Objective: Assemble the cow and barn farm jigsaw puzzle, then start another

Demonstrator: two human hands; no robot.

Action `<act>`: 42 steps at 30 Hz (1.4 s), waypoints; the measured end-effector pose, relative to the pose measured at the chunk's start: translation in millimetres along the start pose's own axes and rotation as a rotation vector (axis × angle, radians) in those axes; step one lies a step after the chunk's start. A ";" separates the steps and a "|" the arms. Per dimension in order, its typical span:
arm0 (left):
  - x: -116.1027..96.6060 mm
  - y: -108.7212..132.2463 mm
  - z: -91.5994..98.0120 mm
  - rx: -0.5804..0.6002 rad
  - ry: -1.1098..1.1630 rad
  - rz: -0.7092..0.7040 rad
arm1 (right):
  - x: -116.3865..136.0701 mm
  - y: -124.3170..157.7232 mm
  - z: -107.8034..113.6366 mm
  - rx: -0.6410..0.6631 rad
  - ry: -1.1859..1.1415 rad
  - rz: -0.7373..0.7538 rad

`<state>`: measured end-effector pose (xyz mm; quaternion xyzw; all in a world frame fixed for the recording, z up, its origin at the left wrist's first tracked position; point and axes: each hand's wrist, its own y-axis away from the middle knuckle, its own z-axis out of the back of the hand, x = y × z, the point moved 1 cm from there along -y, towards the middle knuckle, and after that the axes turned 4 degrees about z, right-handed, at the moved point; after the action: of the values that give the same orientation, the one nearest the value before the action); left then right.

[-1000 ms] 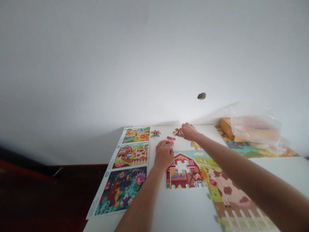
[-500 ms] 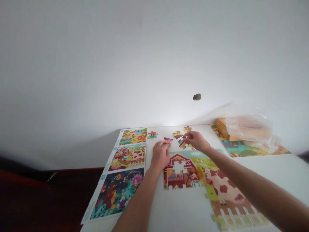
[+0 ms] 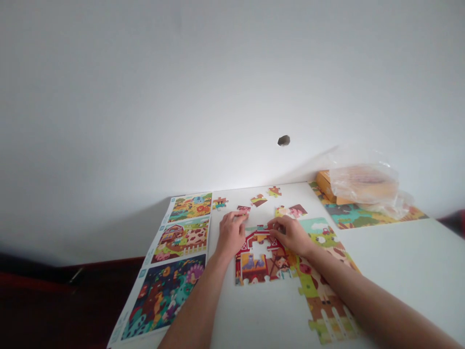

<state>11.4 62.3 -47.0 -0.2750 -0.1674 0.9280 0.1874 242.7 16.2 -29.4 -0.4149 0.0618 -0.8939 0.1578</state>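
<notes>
A half-built farm jigsaw [image 3: 312, 271] with a red barn lies on the white table [image 3: 392, 261]; a gap shows in the barn's middle. My right hand [image 3: 292, 235] rests on the barn's roof, fingers curled and pinching a small puzzle piece [image 3: 271, 226] against the top edge. My left hand [image 3: 230, 233] lies just left of the barn with fingers bent, its fingertips touching a red loose piece [image 3: 243, 210]. Loose pieces [image 3: 258, 199] lie scattered beyond both hands.
A guide sheet [image 3: 174, 261] with three pictures runs along the table's left edge. At the back right an orange box [image 3: 327, 186] under a clear plastic bag [image 3: 363, 182] sits on another finished puzzle [image 3: 363, 213]. A white wall stands close behind.
My right hand drew back from the far loose pieces with one piece and came down onto the barn roof. My left hand stayed by the red piece. The view shifted slightly.
</notes>
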 end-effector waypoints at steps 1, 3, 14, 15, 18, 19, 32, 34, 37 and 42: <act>0.2 0.1 -0.1 0.000 -0.002 0.000 | 0.2 0.8 -0.2 0.002 0.019 0.010; -0.2 0.2 0.1 0.000 -0.003 -0.001 | 0.8 2.3 -0.8 0.011 0.047 0.042; -9.4 1.8 8.4 0.022 0.049 -0.079 | 0.9 3.0 -2.3 -0.011 -0.027 0.035; -9.9 2.1 8.4 0.025 0.047 -0.084 | 0.8 3.4 -2.3 -0.019 -0.062 0.001; -10.2 2.6 7.4 0.034 0.033 -0.071 | 0.7 5.1 -2.6 -0.011 -0.183 -0.085; -10.1 2.7 6.9 0.037 0.028 -0.063 | 0.9 5.7 -2.7 0.001 -0.208 -0.091; -7.7 3.7 3.4 0.051 0.012 -0.047 | 15.4 8.0 -5.0 0.077 0.145 0.190; -7.9 3.4 3.9 0.055 0.015 -0.050 | 16.5 9.3 -2.4 0.101 0.131 0.231; -8.4 3.1 4.4 0.067 0.016 -0.053 | 19.1 11.2 0.9 0.171 0.127 0.305; -8.5 3.7 4.5 0.073 0.014 -0.048 | 21.2 12.2 1.0 0.251 0.149 0.344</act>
<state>14.4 54.4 -41.1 -0.2704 -0.1385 0.9268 0.2207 233.4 -2.4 -16.4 -0.3084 0.0315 -0.8827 0.3532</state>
